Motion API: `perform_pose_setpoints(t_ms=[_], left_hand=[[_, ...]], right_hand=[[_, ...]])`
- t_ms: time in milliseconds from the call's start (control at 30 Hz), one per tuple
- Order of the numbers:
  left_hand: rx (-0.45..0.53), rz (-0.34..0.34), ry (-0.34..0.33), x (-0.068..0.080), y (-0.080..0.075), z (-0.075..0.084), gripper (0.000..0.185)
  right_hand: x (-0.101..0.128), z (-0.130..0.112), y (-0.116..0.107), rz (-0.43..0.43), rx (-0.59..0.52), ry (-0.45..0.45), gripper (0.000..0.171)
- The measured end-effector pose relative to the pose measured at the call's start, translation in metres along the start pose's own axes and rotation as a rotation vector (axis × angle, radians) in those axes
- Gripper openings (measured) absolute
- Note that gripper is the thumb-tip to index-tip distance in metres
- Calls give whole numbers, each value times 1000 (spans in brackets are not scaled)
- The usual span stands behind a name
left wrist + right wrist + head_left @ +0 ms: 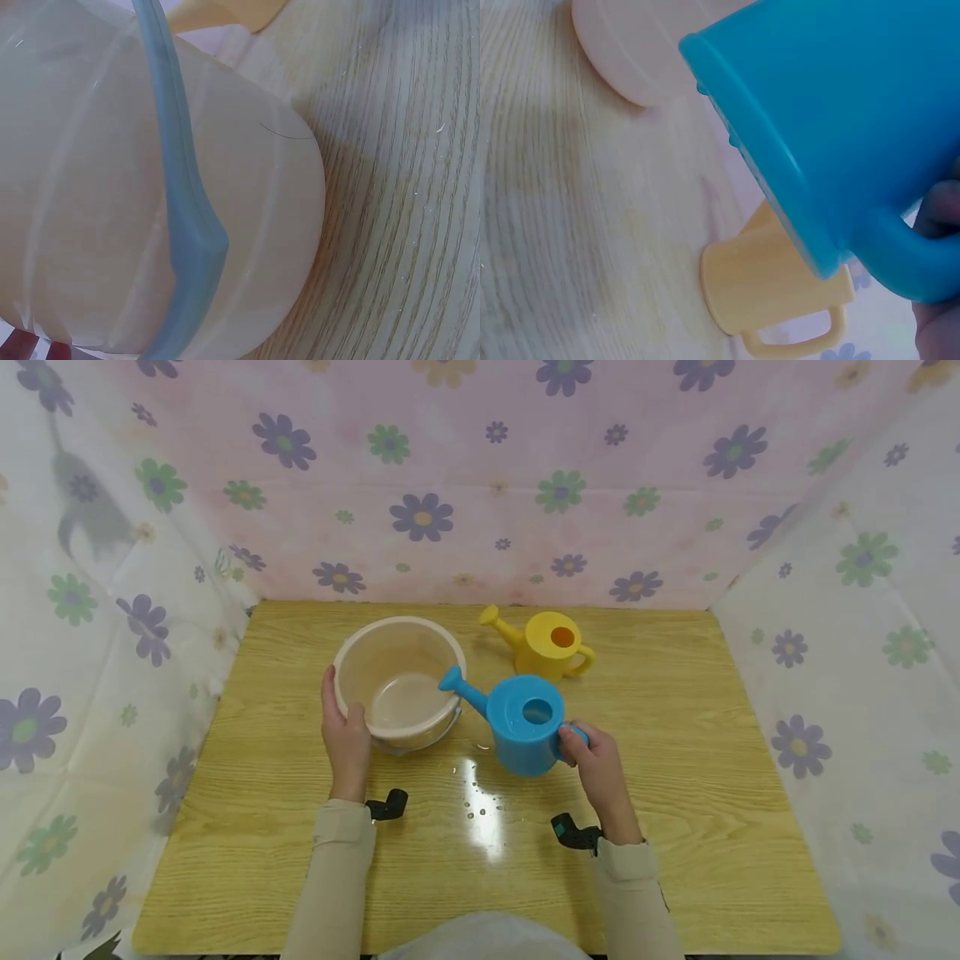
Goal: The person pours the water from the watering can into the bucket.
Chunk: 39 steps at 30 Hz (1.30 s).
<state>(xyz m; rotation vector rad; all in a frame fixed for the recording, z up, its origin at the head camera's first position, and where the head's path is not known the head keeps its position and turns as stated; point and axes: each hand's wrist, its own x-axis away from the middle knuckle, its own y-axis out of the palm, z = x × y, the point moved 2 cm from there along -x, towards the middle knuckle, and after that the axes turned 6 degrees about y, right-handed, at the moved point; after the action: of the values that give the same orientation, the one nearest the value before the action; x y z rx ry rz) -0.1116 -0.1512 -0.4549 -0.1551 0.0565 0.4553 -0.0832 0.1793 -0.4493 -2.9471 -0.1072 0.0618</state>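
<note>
Floral cloth hangs round three sides of the wooden desk point(675, 793), and near its middle sits a translucent bowl point(399, 681) with a little water pooled in the bottom. Left hand point(344, 735) is wrapped against the bowl's near-left wall, fingers curled on the rim. Right hand point(596, 764) grips the handle of the blue watering can point(522, 722), spout reaching the bowl's rim, water visible through its top opening. Yellow watering can point(549, 643) stands toward the far edge, just behind. Droplets point(476, 806) glisten toward the near edge.
</note>
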Motion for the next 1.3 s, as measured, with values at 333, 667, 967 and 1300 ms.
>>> perform_pose_setpoints(t_ms=[333,667,967,1300], left_hand=[[-5,-20,21,-8,0,-20,66],[-25,-5,35,-11,0,-26,66],[-20,-3,28,-9,0,-24,67],[-25,-15,56,-11,1,-26,66]], right_hand=[[-1,-15,1,5,36,22,36],[3,-49,10,63,197,45,34],[7,-76,18,54,378,2,31],[4,-50,16,79,396,14,36]])
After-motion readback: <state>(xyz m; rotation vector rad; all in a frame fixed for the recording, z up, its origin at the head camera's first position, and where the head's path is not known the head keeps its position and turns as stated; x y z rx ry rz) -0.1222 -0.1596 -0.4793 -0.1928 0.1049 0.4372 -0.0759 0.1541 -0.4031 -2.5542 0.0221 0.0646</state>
